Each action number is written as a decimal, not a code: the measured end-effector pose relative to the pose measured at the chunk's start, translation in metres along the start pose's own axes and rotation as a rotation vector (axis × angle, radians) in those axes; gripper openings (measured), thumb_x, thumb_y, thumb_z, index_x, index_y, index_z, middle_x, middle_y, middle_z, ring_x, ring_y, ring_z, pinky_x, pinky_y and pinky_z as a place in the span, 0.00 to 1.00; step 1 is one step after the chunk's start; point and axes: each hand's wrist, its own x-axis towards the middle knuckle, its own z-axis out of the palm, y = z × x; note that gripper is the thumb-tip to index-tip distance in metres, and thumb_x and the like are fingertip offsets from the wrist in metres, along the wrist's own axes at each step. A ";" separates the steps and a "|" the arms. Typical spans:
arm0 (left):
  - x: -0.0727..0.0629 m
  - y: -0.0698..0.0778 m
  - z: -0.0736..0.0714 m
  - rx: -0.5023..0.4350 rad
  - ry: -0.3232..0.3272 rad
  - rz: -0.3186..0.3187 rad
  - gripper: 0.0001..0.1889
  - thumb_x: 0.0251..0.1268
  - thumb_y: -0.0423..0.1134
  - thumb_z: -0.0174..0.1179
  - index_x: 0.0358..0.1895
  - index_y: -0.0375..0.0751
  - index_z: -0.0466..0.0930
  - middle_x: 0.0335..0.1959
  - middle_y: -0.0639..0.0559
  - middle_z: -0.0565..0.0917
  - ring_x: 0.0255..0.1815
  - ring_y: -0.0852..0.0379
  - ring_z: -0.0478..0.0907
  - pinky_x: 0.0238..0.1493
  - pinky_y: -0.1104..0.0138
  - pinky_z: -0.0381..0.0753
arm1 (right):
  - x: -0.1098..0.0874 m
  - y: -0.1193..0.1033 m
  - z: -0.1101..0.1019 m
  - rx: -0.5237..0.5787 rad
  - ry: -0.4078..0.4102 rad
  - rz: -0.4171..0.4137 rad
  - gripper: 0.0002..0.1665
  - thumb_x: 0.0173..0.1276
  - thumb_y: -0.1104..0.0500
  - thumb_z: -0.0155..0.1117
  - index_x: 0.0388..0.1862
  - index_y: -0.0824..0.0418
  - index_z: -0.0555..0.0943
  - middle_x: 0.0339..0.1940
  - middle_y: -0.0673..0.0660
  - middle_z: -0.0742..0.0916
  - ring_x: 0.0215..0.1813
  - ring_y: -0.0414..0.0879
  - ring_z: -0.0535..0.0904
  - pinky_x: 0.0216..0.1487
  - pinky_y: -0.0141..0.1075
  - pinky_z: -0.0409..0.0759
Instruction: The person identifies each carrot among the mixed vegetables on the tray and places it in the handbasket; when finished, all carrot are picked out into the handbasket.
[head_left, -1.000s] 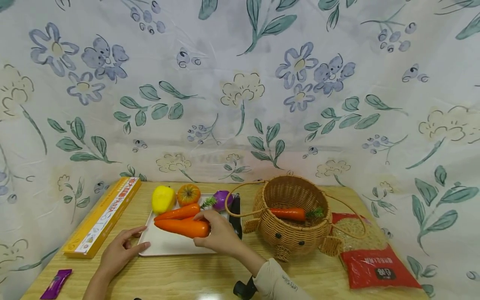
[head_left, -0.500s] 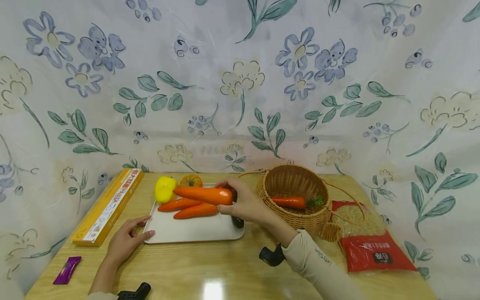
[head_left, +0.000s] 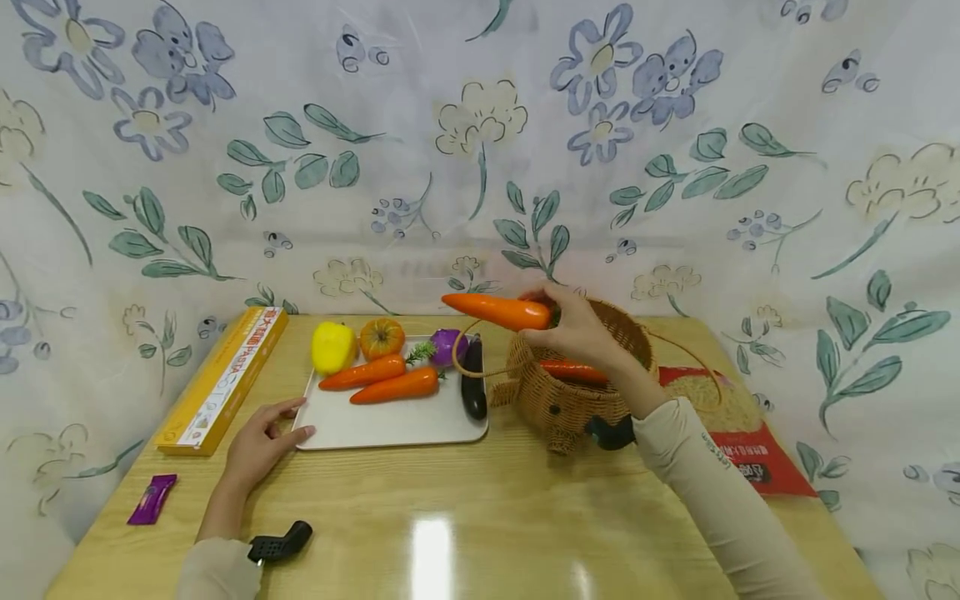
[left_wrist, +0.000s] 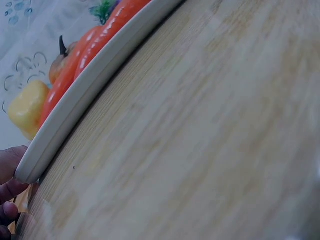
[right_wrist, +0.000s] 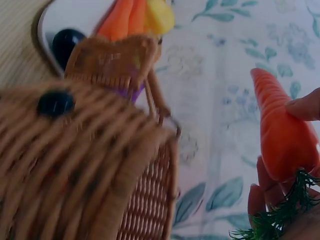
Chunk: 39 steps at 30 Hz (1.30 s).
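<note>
In the head view my right hand (head_left: 573, 329) grips an orange carrot (head_left: 498, 311) by its thick end, raised over the left side of the wicker basket (head_left: 536, 400). Its tip points left, and green leaves (right_wrist: 287, 207) show in the right wrist view. Another carrot (head_left: 573, 372) lies inside the basket. My left hand (head_left: 258, 442) holds the near left corner of the white tray (head_left: 390, 427) between thumb and fingers. On that tray lie two carrots (head_left: 397, 386), a yellow bell pepper (head_left: 333, 348), a small pumpkin (head_left: 382, 338), a purple round vegetable (head_left: 447, 347) and a dark eggplant (head_left: 473, 379).
A yellow pasta box (head_left: 225, 379) lies left of the tray, with a purple wrapped packet (head_left: 153, 500) nearer me. Right of the basket lies a red bag (head_left: 738, 442), partly behind my right sleeve. A floral curtain (head_left: 480, 208) hangs behind the wooden table (head_left: 360, 517).
My right hand has lifted the carrot off the tray and carried it right and up to the basket. The left hand keeps its place at the tray corner. The head view has tilted downward.
</note>
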 end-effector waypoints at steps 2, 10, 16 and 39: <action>0.003 0.000 0.000 -0.002 0.003 0.005 0.30 0.63 0.53 0.67 0.66 0.45 0.76 0.50 0.46 0.77 0.29 0.61 0.64 0.30 0.66 0.61 | 0.000 0.009 -0.013 0.009 0.005 0.032 0.27 0.60 0.67 0.71 0.59 0.65 0.76 0.53 0.63 0.82 0.49 0.54 0.76 0.51 0.42 0.72; 0.004 0.000 -0.002 0.016 -0.012 0.006 0.30 0.64 0.53 0.66 0.67 0.45 0.76 0.50 0.45 0.76 0.30 0.60 0.64 0.31 0.66 0.61 | -0.011 0.034 -0.055 -0.073 0.016 0.134 0.26 0.64 0.66 0.68 0.61 0.66 0.74 0.56 0.65 0.80 0.51 0.54 0.74 0.51 0.41 0.71; 0.008 -0.001 -0.004 0.017 -0.020 0.011 0.30 0.64 0.53 0.66 0.67 0.44 0.75 0.51 0.44 0.76 0.30 0.60 0.65 0.31 0.65 0.61 | -0.022 0.042 -0.083 -0.132 -0.040 0.209 0.28 0.66 0.62 0.67 0.64 0.66 0.72 0.55 0.65 0.78 0.51 0.54 0.71 0.49 0.41 0.70; 0.001 0.005 0.000 -0.006 -0.008 -0.026 0.29 0.64 0.52 0.67 0.66 0.45 0.76 0.51 0.45 0.76 0.31 0.60 0.64 0.33 0.67 0.62 | -0.005 0.062 -0.093 -0.272 -0.336 0.218 0.25 0.59 0.65 0.69 0.56 0.67 0.77 0.53 0.65 0.82 0.44 0.53 0.75 0.45 0.43 0.74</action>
